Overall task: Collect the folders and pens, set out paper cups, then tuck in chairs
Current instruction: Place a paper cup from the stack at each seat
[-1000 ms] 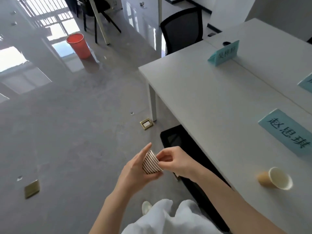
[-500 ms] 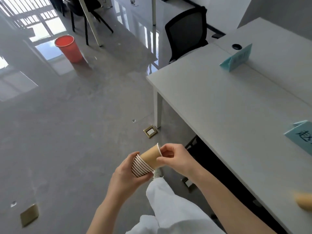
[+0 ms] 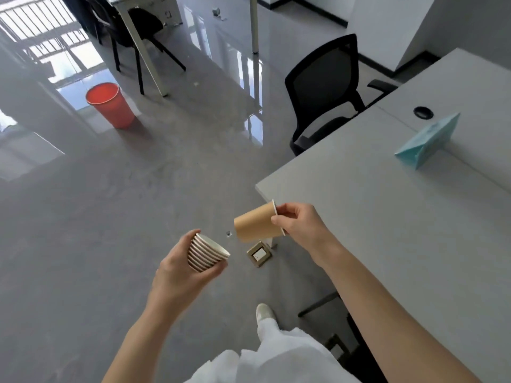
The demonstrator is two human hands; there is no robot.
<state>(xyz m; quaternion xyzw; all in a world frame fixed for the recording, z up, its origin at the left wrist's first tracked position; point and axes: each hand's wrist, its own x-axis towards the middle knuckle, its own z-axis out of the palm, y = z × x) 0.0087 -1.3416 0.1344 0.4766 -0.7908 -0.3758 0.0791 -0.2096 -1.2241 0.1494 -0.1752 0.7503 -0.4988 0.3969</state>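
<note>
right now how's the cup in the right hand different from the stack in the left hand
The single cup is one cup, pinched at its rim by the right hand; the stack of cups is several nested cups, gripped around its side by the left hand. The single cup lies tipped on its side with its brown wall showing; the stack mostly shows striped rims and a white inside. Both are paper cups held in the air beside the table.

A single brown paper cup (image 3: 258,221) is lying tilted on its side in the air, white rim toward the table, while a nested cup stack (image 3: 206,252) is leaning mouth-right just below-left, apart from it.
</note>
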